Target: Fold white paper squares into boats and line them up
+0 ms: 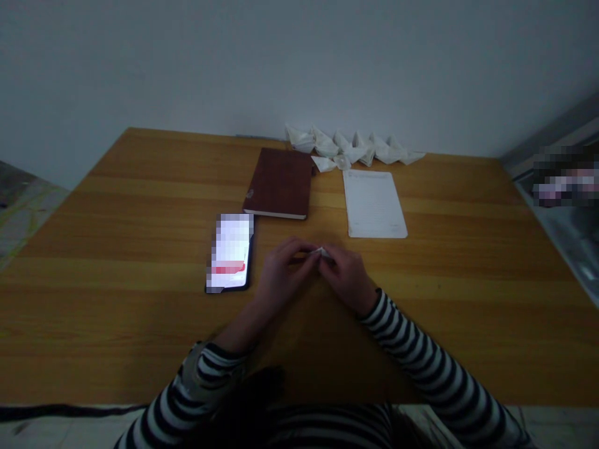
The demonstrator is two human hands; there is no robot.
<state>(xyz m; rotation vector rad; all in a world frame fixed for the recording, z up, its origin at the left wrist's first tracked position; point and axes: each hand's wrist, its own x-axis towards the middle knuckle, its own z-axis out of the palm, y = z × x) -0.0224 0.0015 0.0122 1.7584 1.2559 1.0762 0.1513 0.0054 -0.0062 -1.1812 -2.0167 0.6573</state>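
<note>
A small piece of folded white paper point(321, 251) is pinched between my two hands above the near middle of the table. My left hand point(286, 269) grips it from the left, thumb and fingertips pressed together. From the right, my right hand point(347, 274) holds the other side, fingers closed and fingertips almost touching those of the left. Most of the paper is hidden by my fingers, so its full shape cannot be made out.
Left of my hands a lit phone point(229, 252) lies on the wooden table point(116, 249). Behind it is a brown notebook point(281, 184). A white sheet pad point(375, 204) lies right of that. Several folded paper boats point(346, 148) line the back edge by the wall point(299, 62).
</note>
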